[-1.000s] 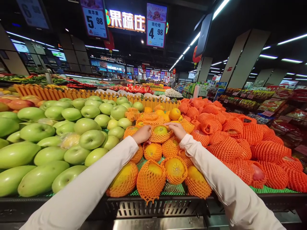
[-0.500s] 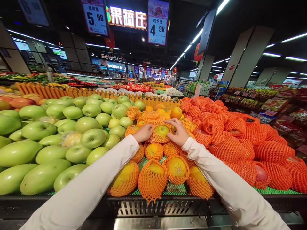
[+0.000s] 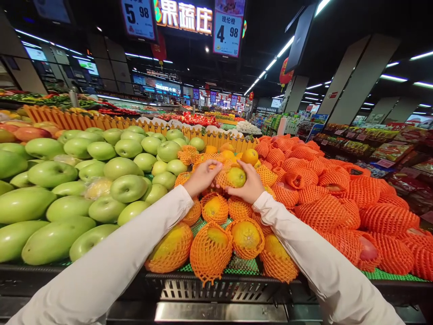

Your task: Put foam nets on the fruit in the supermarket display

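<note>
Between my two hands is a yellow-green orange (image 3: 236, 177), partly inside an orange foam net (image 3: 222, 179). My left hand (image 3: 204, 176) is closed at the net's left side, its fingertips pinching the mesh. My right hand (image 3: 249, 184) curves around the fruit's right side, thumb below and fingers above. Under and in front of my hands sit several netted oranges, among them one with its top bare (image 3: 246, 234) and one wrapped more fully (image 3: 211, 253). An unwrapped orange (image 3: 249, 156) lies just beyond my right fingertips.
Green apples (image 3: 128, 188) are heaped on the left. Fruits in red foam nets (image 3: 324, 212) are piled on the right. A low orange picket fence (image 3: 142, 127) runs behind the fruit, and a black slatted shelf edge (image 3: 216, 289) borders the front. Price screens (image 3: 228, 31) hang overhead.
The orange between my hands has been lifted slightly and turned toward the right. My left hand has shifted up over the net, and my right hand wraps more closely around the fruit.
</note>
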`<state>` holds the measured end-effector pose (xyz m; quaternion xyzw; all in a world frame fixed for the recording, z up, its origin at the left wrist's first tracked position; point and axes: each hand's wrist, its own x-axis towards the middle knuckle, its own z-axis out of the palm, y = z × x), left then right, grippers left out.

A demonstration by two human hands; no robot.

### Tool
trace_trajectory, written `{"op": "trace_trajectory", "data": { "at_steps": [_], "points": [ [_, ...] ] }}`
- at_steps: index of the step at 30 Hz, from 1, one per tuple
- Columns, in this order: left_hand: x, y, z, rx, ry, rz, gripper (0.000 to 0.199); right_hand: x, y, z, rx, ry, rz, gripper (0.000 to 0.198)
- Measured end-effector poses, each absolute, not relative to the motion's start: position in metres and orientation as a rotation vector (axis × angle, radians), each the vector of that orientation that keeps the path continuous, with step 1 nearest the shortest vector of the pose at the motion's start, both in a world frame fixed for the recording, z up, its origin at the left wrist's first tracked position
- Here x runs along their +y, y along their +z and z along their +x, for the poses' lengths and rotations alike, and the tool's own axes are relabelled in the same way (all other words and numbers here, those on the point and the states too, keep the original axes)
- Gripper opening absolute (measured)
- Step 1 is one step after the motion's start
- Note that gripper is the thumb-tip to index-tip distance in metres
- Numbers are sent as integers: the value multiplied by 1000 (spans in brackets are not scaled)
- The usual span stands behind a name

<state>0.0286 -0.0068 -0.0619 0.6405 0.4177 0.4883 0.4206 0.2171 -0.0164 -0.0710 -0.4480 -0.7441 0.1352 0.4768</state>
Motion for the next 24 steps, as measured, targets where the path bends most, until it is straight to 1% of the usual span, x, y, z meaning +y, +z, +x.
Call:
{"op": "trace_trajectory", "data": {
  "at_steps": [2, 4, 6, 9, 13, 17, 19, 22, 24],
  "points": [
    [-13, -54, 29, 810, 1286, 1537, 50, -21, -68, 216, -1570, 559, -1033, 79],
    [-20, -49, 29, 635, 1274, 1490, 64, -25, -65, 213, -1352, 895, -924, 67],
    [-25, -46, 29, 547, 1227, 1477, 72, -29, -63, 210, -1196, 1177, -813, 62],
    [-30, -46, 28, 502, 1196, 1504, 78, -34, -62, 207, -1102, 1371, -763, 64],
    [-31, -47, 27, 482, 1192, 1542, 82, -36, -61, 207, -1105, 1448, -808, 58],
    [-33, -48, 28, 469, 1101, 1611, 83, -33, -62, 205, -1107, 1392, -835, 53],
    [-36, -47, 29, 454, 1072, 1648, 79, -30, -63, 205, -1091, 1332, -817, 57],
    [-40, -44, 30, 440, 1053, 1709, 69, -27, -66, 206, -1096, 1238, -777, 65],
    [-42, -42, 30, 477, 1030, 1754, 63, -25, -69, 207, -1126, 1175, -757, 67]
  ]
}}
